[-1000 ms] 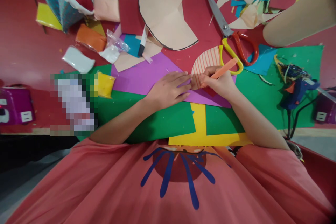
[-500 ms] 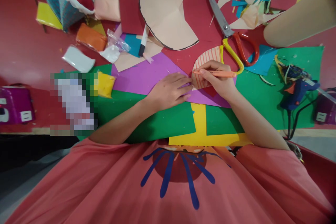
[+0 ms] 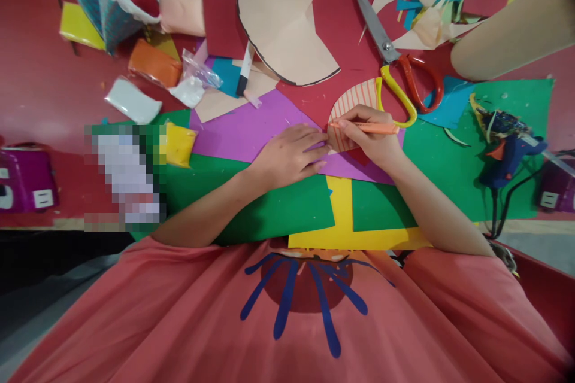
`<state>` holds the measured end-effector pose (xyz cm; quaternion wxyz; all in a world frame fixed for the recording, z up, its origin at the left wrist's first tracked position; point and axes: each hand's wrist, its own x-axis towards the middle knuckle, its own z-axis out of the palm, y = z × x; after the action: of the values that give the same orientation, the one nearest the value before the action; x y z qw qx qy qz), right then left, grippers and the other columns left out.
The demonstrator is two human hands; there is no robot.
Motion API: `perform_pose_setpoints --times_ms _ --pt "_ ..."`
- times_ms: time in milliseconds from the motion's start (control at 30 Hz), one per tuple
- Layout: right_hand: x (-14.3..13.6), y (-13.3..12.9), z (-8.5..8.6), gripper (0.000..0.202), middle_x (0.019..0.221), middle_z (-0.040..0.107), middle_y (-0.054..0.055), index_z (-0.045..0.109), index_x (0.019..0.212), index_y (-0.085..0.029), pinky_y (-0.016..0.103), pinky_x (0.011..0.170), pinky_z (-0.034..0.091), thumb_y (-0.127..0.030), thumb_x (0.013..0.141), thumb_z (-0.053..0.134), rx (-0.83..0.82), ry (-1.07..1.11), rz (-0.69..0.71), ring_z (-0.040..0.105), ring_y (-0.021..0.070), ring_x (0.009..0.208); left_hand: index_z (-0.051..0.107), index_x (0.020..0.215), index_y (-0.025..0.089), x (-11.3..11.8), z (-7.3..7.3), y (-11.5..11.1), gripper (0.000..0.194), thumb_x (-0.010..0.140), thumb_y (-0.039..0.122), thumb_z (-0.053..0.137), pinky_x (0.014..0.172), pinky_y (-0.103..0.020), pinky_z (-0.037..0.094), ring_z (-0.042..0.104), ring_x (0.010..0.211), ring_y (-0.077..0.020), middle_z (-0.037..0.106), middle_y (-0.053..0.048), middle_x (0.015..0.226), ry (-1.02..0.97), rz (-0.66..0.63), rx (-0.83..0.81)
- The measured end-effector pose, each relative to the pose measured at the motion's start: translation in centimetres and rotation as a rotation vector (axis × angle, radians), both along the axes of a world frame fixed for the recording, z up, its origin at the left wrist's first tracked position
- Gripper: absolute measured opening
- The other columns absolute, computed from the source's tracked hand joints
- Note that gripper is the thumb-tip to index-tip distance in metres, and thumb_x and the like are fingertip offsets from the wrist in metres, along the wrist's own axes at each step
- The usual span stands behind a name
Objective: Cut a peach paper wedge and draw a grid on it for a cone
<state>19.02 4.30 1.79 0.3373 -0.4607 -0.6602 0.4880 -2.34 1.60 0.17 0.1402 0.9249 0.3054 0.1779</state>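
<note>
An orange pen (image 3: 381,128) is gripped in my right hand (image 3: 371,134), its tip on the left part of a cream paper piece (image 3: 354,102) with orange stripes. My left hand (image 3: 291,154) lies palm down with fingers apart, its fingertips at the left edge of that striped piece. Beneath both lies purple paper (image 3: 256,122). Just above and right of my right hand are the scissors (image 3: 387,51), with one yellow and one red handle, blades pointing up and left. A large cream paper shape (image 3: 283,18) with a black outline lies beyond, on red paper.
Green sheets (image 3: 269,209) and a yellow sheet (image 3: 341,209) lie near me. On the right are a blue glue gun (image 3: 507,158) with a cable and a beige cylinder (image 3: 516,27). Paper scraps (image 3: 422,27) lie at the upper right, clay packets (image 3: 155,64) at the left.
My right hand and the pen have shifted slightly to the left, with the pen's back end a little lower. My left hand stays in place.
</note>
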Motion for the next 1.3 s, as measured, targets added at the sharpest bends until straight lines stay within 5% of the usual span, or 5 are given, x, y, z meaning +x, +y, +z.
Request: perform_pose_setpoints --times_ms 1300 --pt "-0.38 0.05 0.06 0.028 0.053 0.05 -0.003 0.047 0.055 -0.019 0.023 0.048 0.034 -0.023 0.08 0.058 -0.052 -0.037 0.02 0.044 0.0079 0.05 0.072 0.103 0.02 -0.11 -0.52 -0.16 0.03 0.098 0.037 0.047 0.095 -0.044 0.05 0.063 0.107 -0.0247 0.069 -0.01 0.115 -0.064 0.016 0.075"
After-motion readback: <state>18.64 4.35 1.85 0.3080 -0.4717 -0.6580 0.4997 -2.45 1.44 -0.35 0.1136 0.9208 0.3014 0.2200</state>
